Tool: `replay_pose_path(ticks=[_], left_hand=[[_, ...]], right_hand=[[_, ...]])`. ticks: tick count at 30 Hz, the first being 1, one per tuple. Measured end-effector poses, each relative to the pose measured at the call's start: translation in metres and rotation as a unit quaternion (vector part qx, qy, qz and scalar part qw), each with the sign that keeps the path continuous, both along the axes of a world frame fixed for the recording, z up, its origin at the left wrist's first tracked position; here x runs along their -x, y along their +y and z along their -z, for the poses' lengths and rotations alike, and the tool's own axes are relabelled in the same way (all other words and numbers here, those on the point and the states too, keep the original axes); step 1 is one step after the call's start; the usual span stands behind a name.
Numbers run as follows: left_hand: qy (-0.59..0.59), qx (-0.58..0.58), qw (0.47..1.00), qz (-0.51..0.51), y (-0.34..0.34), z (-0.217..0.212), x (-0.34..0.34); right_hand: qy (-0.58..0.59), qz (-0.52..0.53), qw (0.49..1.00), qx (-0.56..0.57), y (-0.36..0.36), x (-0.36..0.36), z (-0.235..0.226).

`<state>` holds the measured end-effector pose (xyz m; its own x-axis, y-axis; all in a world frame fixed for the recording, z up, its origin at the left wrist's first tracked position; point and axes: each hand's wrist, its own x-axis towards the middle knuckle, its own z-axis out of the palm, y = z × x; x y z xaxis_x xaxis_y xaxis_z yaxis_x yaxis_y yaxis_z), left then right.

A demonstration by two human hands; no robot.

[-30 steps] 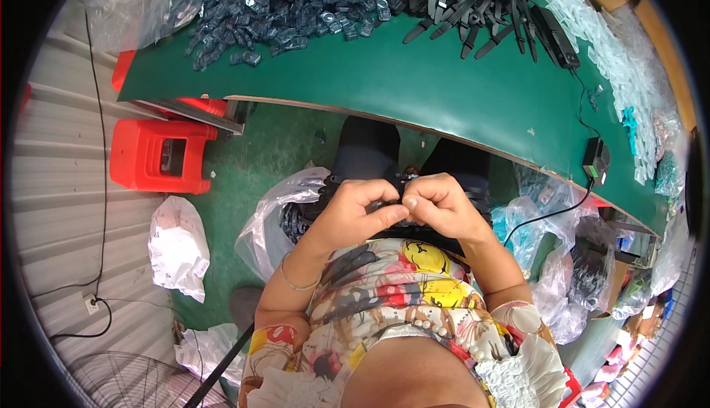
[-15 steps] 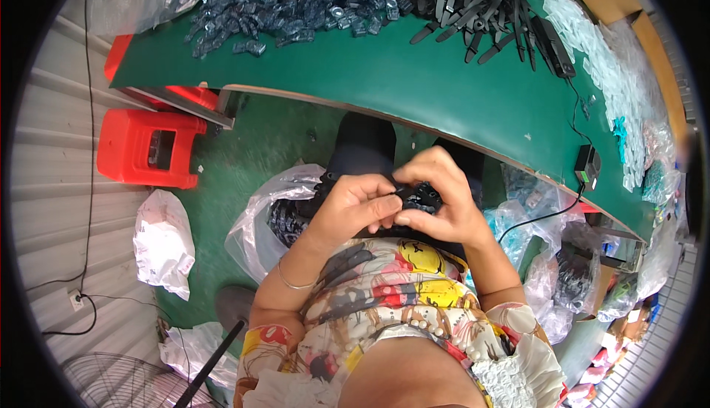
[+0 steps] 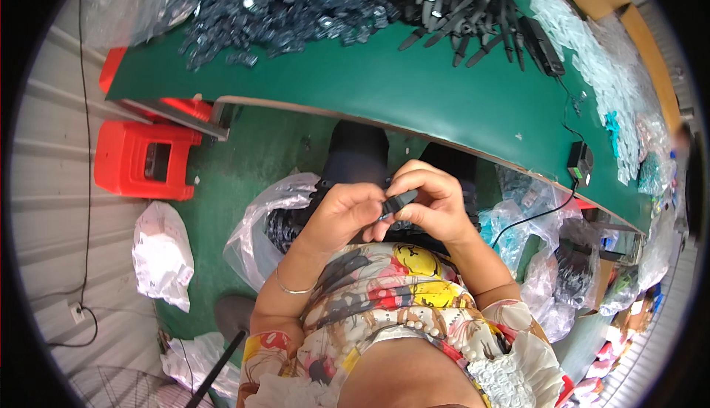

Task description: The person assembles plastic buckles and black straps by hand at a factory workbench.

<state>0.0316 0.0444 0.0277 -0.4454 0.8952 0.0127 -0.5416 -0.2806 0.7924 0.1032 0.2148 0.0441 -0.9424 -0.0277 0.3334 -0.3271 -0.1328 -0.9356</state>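
Above my lap, my left hand [image 3: 342, 213] and my right hand [image 3: 435, 202] meet with their fingertips close together. Between them is a small black strap-like piece [image 3: 400, 201], pinched by both hands and partly covered by the fingers. On the green table ahead lies a heap of long black strap-like pieces [image 3: 451, 8] with tapered ends. Left of it spreads a large pile of small, dark bluish see-through plastic parts [image 3: 288, 8]. A clear plastic bag [image 3: 244, 241] with dark parts inside stands open by my left forearm.
The green table [image 3: 333, 75] has its near edge just beyond my knees. A black box-shaped device [image 3: 542, 47] and a small adapter [image 3: 580, 162] with a cable sit toward the right, near whitish see-through pieces [image 3: 603, 60]. A red stool [image 3: 111, 160] and white sack [image 3: 163, 253] are left.
The black piece now shows more plainly, tilted between my fingertips. Both hands have shifted slightly, and the whole view has moved a little.
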Motion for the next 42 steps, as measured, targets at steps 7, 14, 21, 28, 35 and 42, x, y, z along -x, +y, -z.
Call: replay_pose_path(ticks=[7, 14, 21, 28, 35, 42], left_hand=[[0.11, 0.079, 0.99, 0.046, -0.002, -0.018, 0.009], [0.35, 0.259, 0.898, 0.063, -0.034, -0.015, 0.021], [0.427, 0.406, 0.806, 0.061, -0.065, 0.05, 0.006], [0.594, 0.376, 0.711, -0.02, -0.061, 0.032, 0.004], [0.545, 0.386, 0.744, -0.035, -0.041, 0.022, -0.001], [0.574, 0.283, 0.768, -0.02, 0.001, 0.012, 0.01]], right_hand=[[0.006, 0.041, 0.998, -0.046, 0.022, -0.015, -0.014], [-0.154, 0.098, 0.977, -0.108, 0.085, -0.082, -0.031], [-0.073, 0.037, 0.908, -0.41, 0.095, -0.069, -0.002], [-0.044, 0.521, 0.635, -0.568, 0.227, 0.038, -0.013], [-0.203, 0.514, 0.576, -0.602, 0.265, 0.108, 0.004], [-0.074, 0.45, 0.656, -0.602, 0.259, 0.092, 0.007]])
